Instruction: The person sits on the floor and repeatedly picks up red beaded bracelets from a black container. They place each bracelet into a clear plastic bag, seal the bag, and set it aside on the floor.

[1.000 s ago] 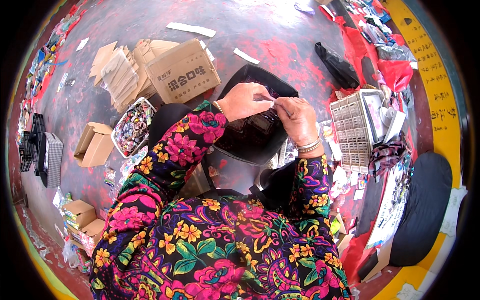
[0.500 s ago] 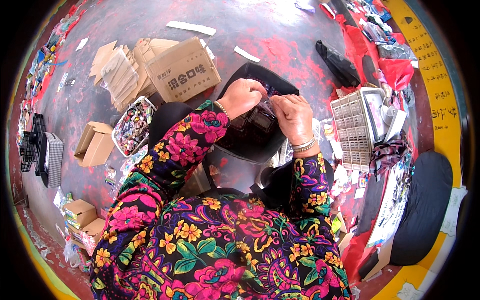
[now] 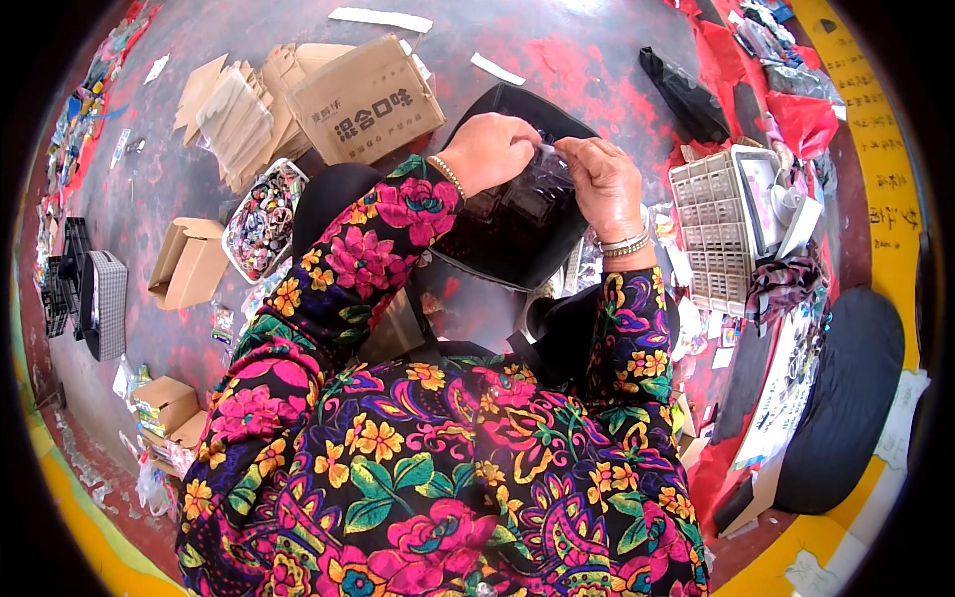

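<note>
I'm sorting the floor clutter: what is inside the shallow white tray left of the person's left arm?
The white tray is filled with small multicoloured pieces, too small to identify. Its bottom is covered by them. The flowered left sleeve hides its right edge.

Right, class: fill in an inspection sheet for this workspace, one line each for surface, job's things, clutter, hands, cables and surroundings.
Surface: grey floor with red patches.
Job's things: small clear plastic packet pinched between both hands, above a black tray on the lap.
Clutter: printed cardboard box, flattened cartons, open small box, tub of small colourful items, white grid basket, black bag.
Hands: left hand and right hand both grip the packet.
Cables: nothing seen.
Surroundings: black crates at left, dark cushion at right.
</note>
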A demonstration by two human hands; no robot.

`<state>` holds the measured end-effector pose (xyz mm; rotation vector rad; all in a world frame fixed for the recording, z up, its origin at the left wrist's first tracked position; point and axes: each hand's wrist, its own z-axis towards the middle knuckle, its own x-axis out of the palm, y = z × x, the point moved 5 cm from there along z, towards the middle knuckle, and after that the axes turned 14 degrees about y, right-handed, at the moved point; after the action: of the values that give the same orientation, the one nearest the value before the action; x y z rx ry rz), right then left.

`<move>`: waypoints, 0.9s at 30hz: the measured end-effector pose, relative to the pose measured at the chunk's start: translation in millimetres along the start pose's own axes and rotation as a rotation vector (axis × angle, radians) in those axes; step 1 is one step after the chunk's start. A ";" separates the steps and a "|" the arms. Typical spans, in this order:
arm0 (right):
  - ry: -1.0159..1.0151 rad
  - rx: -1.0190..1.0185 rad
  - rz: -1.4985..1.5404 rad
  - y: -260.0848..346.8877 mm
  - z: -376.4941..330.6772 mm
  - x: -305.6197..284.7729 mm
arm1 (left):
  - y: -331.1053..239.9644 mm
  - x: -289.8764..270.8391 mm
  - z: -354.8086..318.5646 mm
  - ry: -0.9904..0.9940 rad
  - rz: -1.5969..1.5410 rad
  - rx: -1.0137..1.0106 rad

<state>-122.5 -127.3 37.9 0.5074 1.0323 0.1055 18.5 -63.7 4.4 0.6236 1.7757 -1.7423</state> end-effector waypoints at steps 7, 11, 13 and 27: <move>-0.263 0.402 0.555 -64.9 -8.3 14.5 | 14.5 -18.8 -2.6 -0.176 -0.202 -0.128; -0.209 0.661 0.834 -118.3 -21.3 48.2 | 29.8 -18.0 -3.7 -0.211 -0.835 -0.175; -0.038 0.713 0.841 -134.4 -32.0 85.1 | 24.1 -19.1 -9.0 -0.197 -1.050 -0.189; 1.368 0.315 0.139 -58.7 -137.6 322.4 | 6.0 -44.8 -37.5 -0.386 -1.174 -0.104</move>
<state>-79.8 -28.0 -300.7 0.8087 2.3710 0.4568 52.4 -23.4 30.1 -0.9615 2.0319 -2.1810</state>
